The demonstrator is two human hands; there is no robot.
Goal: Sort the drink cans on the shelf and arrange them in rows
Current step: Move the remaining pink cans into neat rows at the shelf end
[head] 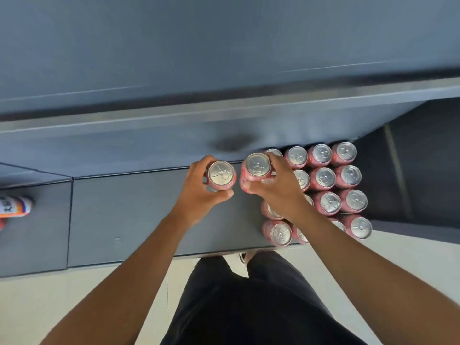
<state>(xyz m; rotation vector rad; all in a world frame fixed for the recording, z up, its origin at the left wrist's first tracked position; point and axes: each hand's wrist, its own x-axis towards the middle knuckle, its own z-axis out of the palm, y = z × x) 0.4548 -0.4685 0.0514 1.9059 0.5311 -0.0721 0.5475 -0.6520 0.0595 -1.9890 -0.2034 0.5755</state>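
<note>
We log a top-down view. The left hand point(199, 188) grips a pink can point(221, 174) just left of frame centre, fingers curled round its far side and thumb on its near side; the silver lid faces us, upright. The right hand point(276, 188) grasps a second pink can point(257, 165) just beside the first, thumb on the near-left of the body, fingers wrapped over the far-right side. The two held cans stand close, with a narrow gap between them. We cannot tell whether either touches the shelf point(124, 207) or is lifted off it. Right of centre, a block of pink cans point(323, 179) stands upright on the same grey shelf in tidy rows running from the back to the front edge; the right forearm crosses over its left columns and hides several lids, so we give no count. At the far left edge an orange-and-white can point(15, 206) lies on its side, well apart from the rest. An upper shelf point(224, 108) spans the frame above. Dark trousers point(249, 307) and pale floor point(398, 257) fill the bottom.
</note>
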